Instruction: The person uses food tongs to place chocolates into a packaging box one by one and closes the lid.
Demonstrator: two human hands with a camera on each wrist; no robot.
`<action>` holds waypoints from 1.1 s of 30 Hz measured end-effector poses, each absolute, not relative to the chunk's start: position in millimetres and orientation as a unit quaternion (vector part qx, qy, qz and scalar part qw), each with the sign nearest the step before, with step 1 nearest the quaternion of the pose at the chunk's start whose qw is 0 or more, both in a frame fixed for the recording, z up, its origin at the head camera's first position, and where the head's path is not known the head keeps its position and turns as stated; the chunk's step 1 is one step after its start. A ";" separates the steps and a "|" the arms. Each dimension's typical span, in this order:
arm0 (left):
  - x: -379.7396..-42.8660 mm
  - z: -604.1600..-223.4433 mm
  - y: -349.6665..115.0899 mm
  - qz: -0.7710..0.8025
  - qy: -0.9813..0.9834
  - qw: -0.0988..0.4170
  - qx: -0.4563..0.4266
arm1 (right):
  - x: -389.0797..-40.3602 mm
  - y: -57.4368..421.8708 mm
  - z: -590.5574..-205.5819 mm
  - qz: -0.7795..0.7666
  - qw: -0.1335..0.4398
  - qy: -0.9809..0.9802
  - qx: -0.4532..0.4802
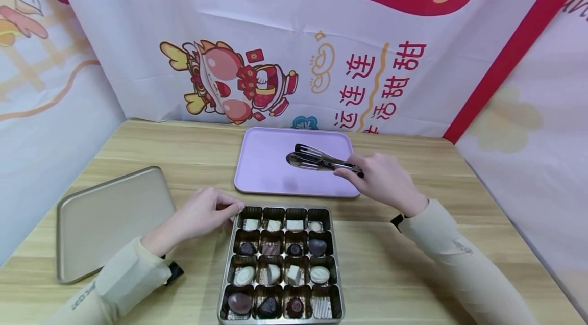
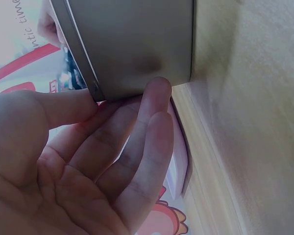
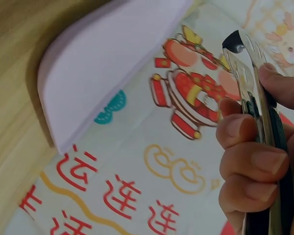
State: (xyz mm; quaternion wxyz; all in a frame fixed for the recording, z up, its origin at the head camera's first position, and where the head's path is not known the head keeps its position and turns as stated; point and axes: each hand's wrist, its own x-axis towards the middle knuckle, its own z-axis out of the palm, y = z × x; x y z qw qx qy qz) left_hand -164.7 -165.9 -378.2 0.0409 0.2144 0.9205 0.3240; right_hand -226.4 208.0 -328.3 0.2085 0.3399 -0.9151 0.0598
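A metal tin of chocolates [image 1: 337,264] lies at the near middle of the table, its gold divided insert holding white and dark pieces; the near right compartment holds no chocolate. At the tin's far left corner is my left hand [image 1: 204,215], holding it with the thumb on the rim. In the left wrist view, the fingertips [image 2: 159,88] press against the tin's outer wall [image 2: 132,44]. My right hand [image 1: 383,179] grips metal serving tongs [image 1: 317,159] with dark handles above the lilac tray [image 1: 262,161]. Between the tongs' tips [image 3: 237,41] nothing is held.
A tin lid [image 1: 115,223] lies on the left of the wooden table [image 1: 413,264]. Behind the tray hangs a printed cloth [image 1: 294,24] with red lettering and a cartoon figure, and more cloth [image 1: 542,110] closes off the right side.
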 end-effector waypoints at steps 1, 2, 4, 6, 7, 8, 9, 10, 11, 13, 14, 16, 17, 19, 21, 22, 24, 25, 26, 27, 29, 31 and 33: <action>-164.8 -378.6 -166.0 0.327 0.919 0.043 0.215 | -223.5 210.4 -326.5 0.064 0.211 -0.914 0.340; -164.8 -378.9 -166.2 0.330 0.918 0.045 0.214 | -220.7 212.3 -324.2 0.069 0.212 -0.913 0.341; -165.3 -378.9 -166.6 0.333 0.917 0.046 0.215 | -214.2 216.5 -319.3 0.081 0.217 -0.910 0.343; -165.9 -378.3 -166.5 0.332 0.917 0.047 0.215 | -207.3 220.6 -314.5 0.094 0.223 -0.905 0.349; -166.1 -378.0 -166.4 0.332 0.917 0.048 0.214 | -204.1 222.5 -312.5 0.099 0.225 -0.903 0.354; -166.3 -377.7 -166.3 0.333 0.917 0.049 0.214 | -201.1 224.3 -311.1 0.102 0.226 -0.900 0.359; -166.5 -377.6 -166.3 0.330 0.918 0.049 0.214 | -198.3 226.4 -309.8 0.104 0.227 -0.897 0.366; -166.7 -377.7 -166.2 0.330 0.918 0.049 0.214 | -195.9 228.4 -308.6 0.104 0.227 -0.894 0.373; -166.9 -377.8 -166.2 0.331 0.917 0.050 0.215 | -193.8 230.2 -307.1 0.104 0.224 -0.890 0.384; -167.0 -377.8 -166.2 0.332 0.917 0.049 0.216 | -190.1 233.9 -303.8 0.105 0.213 -0.882 0.408; -167.1 -377.9 -166.2 0.332 0.916 0.048 0.218 | -188.5 236.0 -302.1 0.107 0.204 -0.876 0.423; -167.1 -378.0 -166.0 0.330 0.917 0.045 0.220 | -184.8 240.8 -299.3 0.109 0.183 -0.867 0.450; -167.2 -378.1 -165.7 0.330 0.917 0.045 0.220 | -182.7 243.2 -298.3 0.111 0.173 -0.862 0.463; -167.5 -378.5 -165.5 0.329 0.917 0.044 0.222 | -178.2 247.4 -297.7 0.117 0.153 -0.854 0.484; -167.5 -378.9 -165.9 0.328 0.917 0.043 0.222 | -173.6 249.8 -298.5 0.121 0.143 -0.846 0.499; -167.6 -379.2 -166.1 0.328 0.917 0.043 0.222 | -171.1 250.8 -298.9 0.124 0.141 -0.842 0.506; -167.9 -379.6 -166.1 0.328 0.917 0.043 0.224 | -166.1 252.2 -299.1 0.130 0.138 -0.834 0.518; -168.0 -379.7 -166.2 0.328 0.917 0.042 0.224 | -163.8 252.6 -298.8 0.133 0.138 -0.829 0.525; -168.1 -379.9 -166.3 0.327 0.917 0.041 0.224 | -161.6 253.1 -298.4 0.134 0.138 -0.824 0.532; -168.2 -380.0 -166.3 0.327 0.917 0.040 0.225 | -159.5 253.6 -297.7 0.136 0.135 -0.820 0.539; -168.4 -380.7 -166.5 0.327 0.917 0.039 0.225 | -156.0 254.5 -296.0 0.139 0.129 -0.812 0.553; -168.5 -381.7 -166.7 0.327 0.917 0.037 0.225 | -153.6 255.2 -294.6 0.143 0.118 -0.801 0.569; -168.4 -382.8 -166.7 0.326 0.918 0.035 0.225 | -152.2 255.5 -293.8 0.145 0.103 -0.793 0.583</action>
